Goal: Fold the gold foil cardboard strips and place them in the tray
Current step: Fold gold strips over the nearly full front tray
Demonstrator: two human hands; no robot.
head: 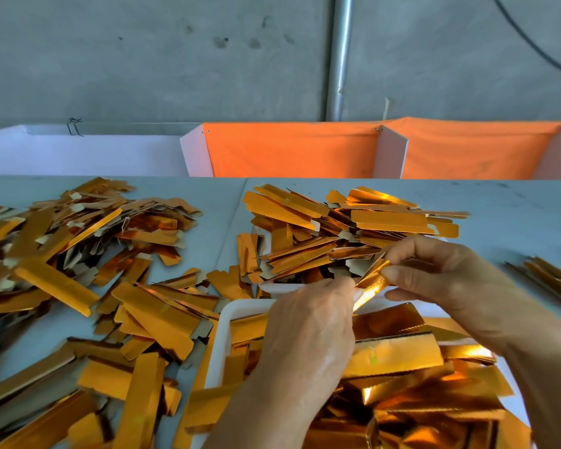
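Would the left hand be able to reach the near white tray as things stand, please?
Probably yes: the left hand hovers right over the near white tray with nothing between, but its fingers pinch the gold foil strip shared with the right hand.

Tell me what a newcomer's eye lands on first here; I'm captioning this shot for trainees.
Shiny gold foil cardboard strips heaped across the grey table. At centre, the left hand and right hand pinch one gold strip above a white plastic tray full of strips. Behind runs bright orange cloth.

head camera looks down, close over table (208,196).
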